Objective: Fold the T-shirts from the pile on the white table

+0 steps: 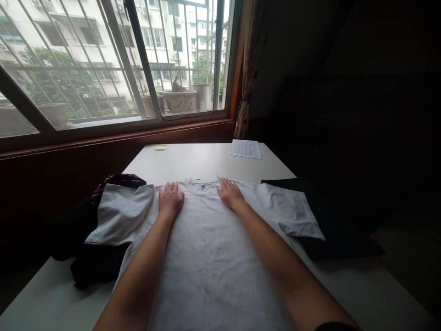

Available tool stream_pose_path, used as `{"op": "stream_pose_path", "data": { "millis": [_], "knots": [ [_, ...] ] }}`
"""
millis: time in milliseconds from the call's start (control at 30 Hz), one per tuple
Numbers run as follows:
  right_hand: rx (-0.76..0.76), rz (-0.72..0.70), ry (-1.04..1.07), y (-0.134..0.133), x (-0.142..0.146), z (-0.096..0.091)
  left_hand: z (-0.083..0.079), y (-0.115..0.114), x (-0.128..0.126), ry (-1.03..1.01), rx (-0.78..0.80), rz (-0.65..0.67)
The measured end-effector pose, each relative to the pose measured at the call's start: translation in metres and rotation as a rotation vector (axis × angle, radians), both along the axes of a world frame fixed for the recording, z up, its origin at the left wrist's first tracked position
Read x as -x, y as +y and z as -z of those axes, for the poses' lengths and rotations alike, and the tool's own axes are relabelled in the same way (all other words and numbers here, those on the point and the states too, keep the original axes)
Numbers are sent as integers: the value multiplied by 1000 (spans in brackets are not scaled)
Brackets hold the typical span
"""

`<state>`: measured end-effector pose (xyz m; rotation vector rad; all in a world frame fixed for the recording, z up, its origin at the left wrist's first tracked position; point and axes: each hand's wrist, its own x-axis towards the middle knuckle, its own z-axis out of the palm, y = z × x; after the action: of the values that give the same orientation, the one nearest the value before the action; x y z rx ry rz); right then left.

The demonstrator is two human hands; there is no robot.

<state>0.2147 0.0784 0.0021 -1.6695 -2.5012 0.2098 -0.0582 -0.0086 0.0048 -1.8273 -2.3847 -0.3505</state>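
A white T-shirt (206, 243) lies spread on the table, its collar at the far end and its sleeves out to both sides. My left hand (171, 198) rests flat on the shirt's left shoulder area, fingers extended and holding nothing. On the other side of the collar, my right hand (230, 193) presses flat near the right shoulder, its fingers also stretched out. The shirt's lower part runs out of view between my forearms. Faint creases show down its middle.
Dark clothes (99, 262) lie under the left sleeve, and a dark folded garment (330, 225) lies under the right one. On the white table (196, 158) are a yellow note pad (160, 148) and printed papers (245, 149). A barred window (103, 69) stands beyond.
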Motion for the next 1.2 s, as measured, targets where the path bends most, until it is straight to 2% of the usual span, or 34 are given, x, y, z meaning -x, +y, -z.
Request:
{"op": "stream_pose_path", "data": {
  "millis": [400, 533, 700, 867, 1200],
  "knots": [
    [34, -30, 3, -9, -15, 0, 1, 6, 2, -43, 135, -30],
    [52, -23, -29, -20, -31, 0, 3, 8, 4, -33, 150, -31],
    [16, 38, -70, -47, -63, 2, 3, 9, 5, -45, 157, -29],
    [-53, 38, -69, -83, -87, 4, 1, 8, 3, -45, 175, -45],
    [-231, -118, 33, -148, -134, 23, 2, 9, 4, -66, 171, -44]
  ]
}}
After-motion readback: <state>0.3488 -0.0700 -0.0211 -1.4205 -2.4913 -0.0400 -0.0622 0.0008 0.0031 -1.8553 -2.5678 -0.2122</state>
